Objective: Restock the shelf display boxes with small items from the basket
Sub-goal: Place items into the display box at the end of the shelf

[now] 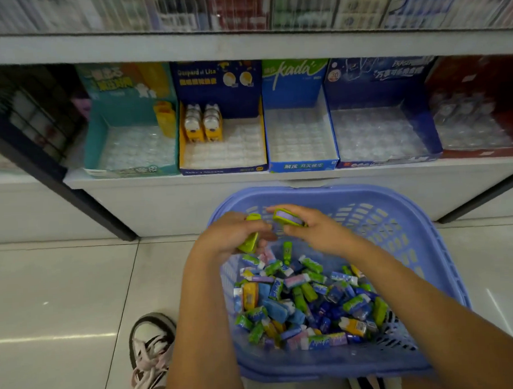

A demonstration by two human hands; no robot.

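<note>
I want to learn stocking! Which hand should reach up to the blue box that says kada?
Probably the right hand. It pinches a green item and sits almost straight in front of the kada box. The left hand, also holding green items, is further to the side.

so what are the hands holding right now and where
The left hand grips lime-green items round the middle; the right hand pinches a green-and-purple item by its sides.
</note>
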